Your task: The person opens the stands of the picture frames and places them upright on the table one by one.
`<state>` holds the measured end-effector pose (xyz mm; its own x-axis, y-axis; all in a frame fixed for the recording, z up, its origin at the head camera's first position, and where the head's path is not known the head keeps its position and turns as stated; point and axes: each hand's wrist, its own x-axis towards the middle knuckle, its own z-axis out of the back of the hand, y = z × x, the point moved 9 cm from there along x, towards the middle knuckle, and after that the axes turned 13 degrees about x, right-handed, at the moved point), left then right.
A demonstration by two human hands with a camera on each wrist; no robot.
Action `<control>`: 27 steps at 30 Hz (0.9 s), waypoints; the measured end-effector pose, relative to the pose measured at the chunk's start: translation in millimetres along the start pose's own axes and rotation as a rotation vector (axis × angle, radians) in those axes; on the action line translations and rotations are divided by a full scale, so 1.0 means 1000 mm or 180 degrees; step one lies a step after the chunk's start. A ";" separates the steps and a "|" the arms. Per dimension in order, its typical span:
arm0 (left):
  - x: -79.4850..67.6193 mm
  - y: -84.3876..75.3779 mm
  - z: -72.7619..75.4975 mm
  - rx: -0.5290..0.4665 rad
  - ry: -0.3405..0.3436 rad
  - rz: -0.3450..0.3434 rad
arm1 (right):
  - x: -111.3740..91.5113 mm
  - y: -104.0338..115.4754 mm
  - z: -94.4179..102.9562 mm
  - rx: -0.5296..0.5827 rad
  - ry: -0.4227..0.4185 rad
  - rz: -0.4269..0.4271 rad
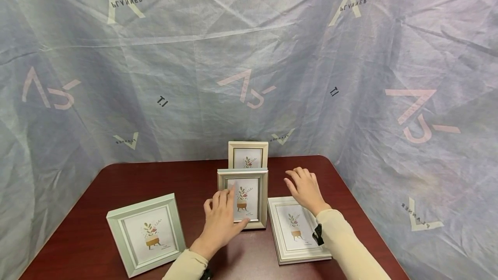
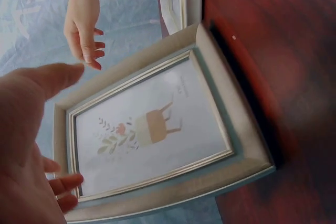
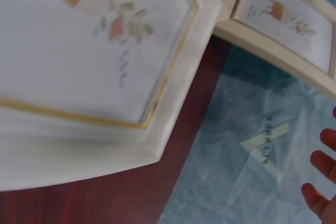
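Note:
My left hand [image 1: 219, 219] reaches in front of a standing silver-champagne picture frame [image 1: 247, 200], thumb and fingers spread and gripping nothing. In the left wrist view its fingertips overlap the edge of that picture frame [image 2: 152, 129]. My right hand [image 1: 305, 189] hovers over the far end of a white picture frame [image 1: 292, 228] lying face up, its fingers loosely bent around nothing. Behind the silver-champagne one stands a cream picture frame [image 1: 247, 154], its lower part hidden. Each frame shows the same print of a potted plant.
A pale green picture frame [image 1: 149, 234] stands tilted at the front left of the dark red table [image 1: 186, 180]. Grey-blue cloth [image 1: 194, 77] printed with letters hangs around the table's back and sides.

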<state>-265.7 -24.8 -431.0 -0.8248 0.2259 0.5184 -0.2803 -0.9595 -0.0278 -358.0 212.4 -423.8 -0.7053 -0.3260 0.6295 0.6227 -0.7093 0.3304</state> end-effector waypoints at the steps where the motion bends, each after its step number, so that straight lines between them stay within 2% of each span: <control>1: -0.001 -0.002 -0.001 -0.0041 0.0002 -0.0049 | -0.002 -0.004 -0.001 -0.0034 0.0032 -0.0067; 7: -0.008 -0.020 -0.007 -0.0076 0.0079 -0.0454 | -0.015 -0.031 -0.012 -0.0216 0.0362 -0.0568; 15: -0.024 -0.042 -0.021 0.0123 0.0217 -0.0963 | -0.034 -0.058 -0.027 -0.0323 0.0823 -0.1161; 21: -0.033 -0.053 -0.033 0.0202 0.0483 -0.1115 | -0.046 -0.073 -0.037 -0.0369 0.1125 -0.1549; 27: -0.038 -0.060 -0.039 0.0165 0.0589 -0.1192 | -0.056 -0.083 -0.046 -0.0411 0.1296 -0.1764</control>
<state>-236.7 30.8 -482.7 -0.7462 0.5825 0.3222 -0.5563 -0.8115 0.1788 -385.6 260.8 -518.9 -0.9939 -0.0852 0.0706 0.1072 -0.8990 0.4245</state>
